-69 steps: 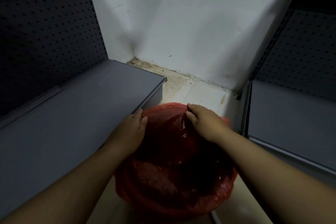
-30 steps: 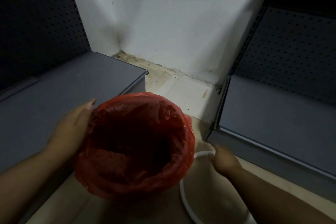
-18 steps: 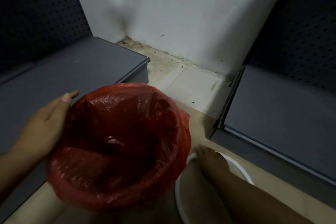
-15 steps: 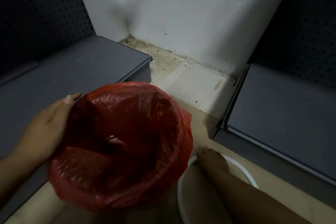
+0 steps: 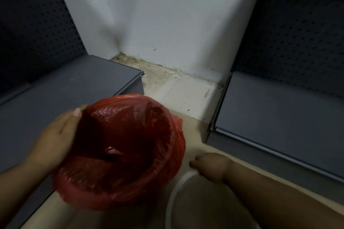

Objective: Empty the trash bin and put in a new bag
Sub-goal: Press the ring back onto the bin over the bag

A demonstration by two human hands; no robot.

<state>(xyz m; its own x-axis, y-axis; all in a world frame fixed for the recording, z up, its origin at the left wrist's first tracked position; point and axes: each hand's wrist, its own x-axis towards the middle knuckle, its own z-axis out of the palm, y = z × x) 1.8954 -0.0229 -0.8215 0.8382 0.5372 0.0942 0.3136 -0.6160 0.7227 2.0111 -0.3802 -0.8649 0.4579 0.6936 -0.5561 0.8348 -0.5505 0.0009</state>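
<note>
A red plastic bag (image 5: 126,154) is stretched round and open like a bin liner, its mouth facing me; something dark lies at its bottom. My left hand (image 5: 55,135) holds it by its left side, fingers along the rim. To its lower right a white round rim (image 5: 175,189) shows low over the floor. I cannot tell if it is a ring or a bin's top. My right hand (image 5: 210,167) grips this rim at its far edge, apart from the bag.
A grey shelf base (image 5: 65,89) with a dark pegboard back runs along the left, touching the bag. Another grey shelf (image 5: 279,109) stands at the right. Between them lie a strip of dirty tiled floor (image 5: 186,95) and a white wall (image 5: 167,24).
Both hands were on the bag's far rim. The bag has since shifted left in my left hand, and my right hand has dropped onto the white rim beside it.
</note>
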